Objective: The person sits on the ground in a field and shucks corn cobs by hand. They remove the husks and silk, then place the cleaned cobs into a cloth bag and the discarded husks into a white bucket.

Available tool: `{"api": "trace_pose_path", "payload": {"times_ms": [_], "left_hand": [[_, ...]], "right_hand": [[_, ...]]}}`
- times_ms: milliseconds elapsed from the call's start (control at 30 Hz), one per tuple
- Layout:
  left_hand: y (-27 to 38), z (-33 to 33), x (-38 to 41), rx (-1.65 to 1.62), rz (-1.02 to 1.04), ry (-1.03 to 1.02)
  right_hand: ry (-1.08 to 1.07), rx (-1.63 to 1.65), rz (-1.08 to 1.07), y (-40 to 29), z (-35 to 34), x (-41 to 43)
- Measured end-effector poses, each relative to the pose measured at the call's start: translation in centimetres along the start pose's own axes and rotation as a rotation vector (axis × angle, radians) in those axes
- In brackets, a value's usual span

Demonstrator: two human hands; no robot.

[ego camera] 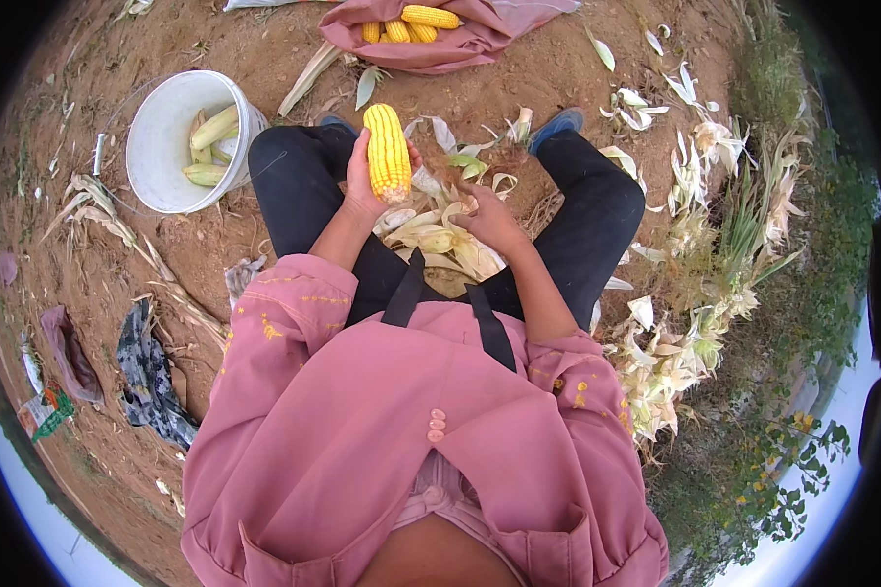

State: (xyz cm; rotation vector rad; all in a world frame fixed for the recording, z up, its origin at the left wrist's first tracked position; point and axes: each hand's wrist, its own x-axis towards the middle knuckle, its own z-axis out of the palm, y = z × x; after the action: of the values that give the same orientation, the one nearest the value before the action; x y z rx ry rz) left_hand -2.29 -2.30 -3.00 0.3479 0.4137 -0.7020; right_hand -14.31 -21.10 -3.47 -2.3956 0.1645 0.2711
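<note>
An ear of yellow corn (388, 150), stripped of its husk, stands upright in my left hand (361, 174). My fingers wrap around its side, and its pale stalk end points towards me. My right hand (490, 219) hovers over loose corn husks (433, 233) between my legs, fingers spread and nothing visible in them. I cannot tell whether its fingertips touch the husks. Beyond my feet, a reddish woven sack (440, 60) lies with its mouth wide, holding several husked ears (418, 31).
A white plastic bucket (150, 147) by my left knee contains several ears in husk (215, 128). Dry stalks (165, 271) and a camouflage cloth (147, 374) lie on the soil at left. Piled husks (657, 367) and green plants (800, 337) line the right side.
</note>
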Motion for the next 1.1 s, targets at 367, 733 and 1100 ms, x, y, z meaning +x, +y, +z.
{"api": "trace_pose_path", "payload": {"times_ms": [367, 733, 1100], "left_hand": [[-0.4, -0.1, 0.0, 0.137, -0.005, 0.05], [-0.8, 0.5, 0.1, 0.193, 0.08, 0.144], [-1.1, -0.9, 0.7, 0.268, 0.119, 0.099]], "right_hand": [[-0.292, 0.419, 0.115, -7.1, -1.2, 0.9], [-0.22, 0.975, 0.296, -6.8, -2.4, 0.4], [0.001, 0.122, 0.273, -2.2, -1.0, 1.1]]}}
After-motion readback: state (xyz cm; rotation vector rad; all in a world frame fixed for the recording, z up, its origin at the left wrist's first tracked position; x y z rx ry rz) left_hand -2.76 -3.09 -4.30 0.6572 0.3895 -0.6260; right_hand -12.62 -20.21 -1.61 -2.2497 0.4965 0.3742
